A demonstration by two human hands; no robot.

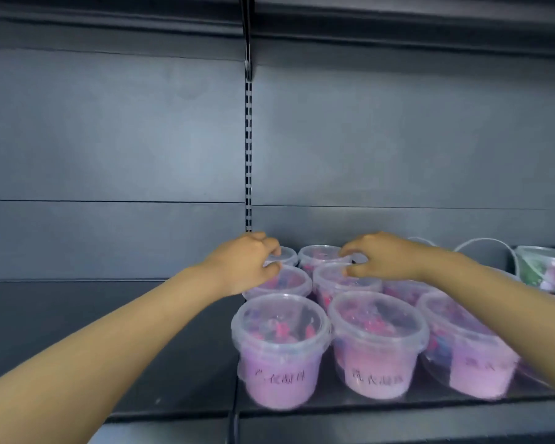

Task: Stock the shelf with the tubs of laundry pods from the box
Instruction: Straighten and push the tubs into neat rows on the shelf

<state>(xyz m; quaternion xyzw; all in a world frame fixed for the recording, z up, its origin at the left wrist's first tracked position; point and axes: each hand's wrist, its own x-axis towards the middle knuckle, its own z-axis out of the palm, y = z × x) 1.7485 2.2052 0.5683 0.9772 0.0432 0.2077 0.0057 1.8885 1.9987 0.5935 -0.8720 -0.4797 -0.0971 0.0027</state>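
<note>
My L hand (244, 264) pinches the rim of the back-left tub (287, 255), fingers curled. R hand (378, 256) pinches the next back tub (318, 254). The front tubs (281, 350) stand on the shelf (173, 331) below both wrists.

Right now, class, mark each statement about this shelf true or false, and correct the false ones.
1. Both hands reach past the front tubs. True: the left hand and right hand are at the rear tubs.
2. The front tubs have no lids. False: clear lids cover them.
3. A green-filled tub stands at the far right. True.
4. The front tubs lie on their sides. False: they stand upright on the shelf.
</note>
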